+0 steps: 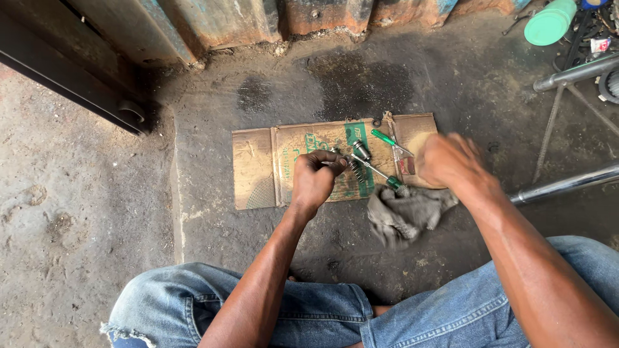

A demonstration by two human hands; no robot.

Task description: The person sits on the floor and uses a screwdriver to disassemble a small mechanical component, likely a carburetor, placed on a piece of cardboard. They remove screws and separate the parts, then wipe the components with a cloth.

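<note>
Knees in blue jeans nearest, cut off at bottom edge. Grey rag crumpled on concrete floor, touching near edge of cardboard. Left hand closed in fist on small metal part, mostly hidden by fingers; coil spring just beside. Right hand blurred, over right end of cardboard; grip cannot tell. Flattened brown cardboard with green printed patch. Green-handled screwdriver lies diagonal, handle toward rag. Far right: green cylinder, partly cut off.
</note>
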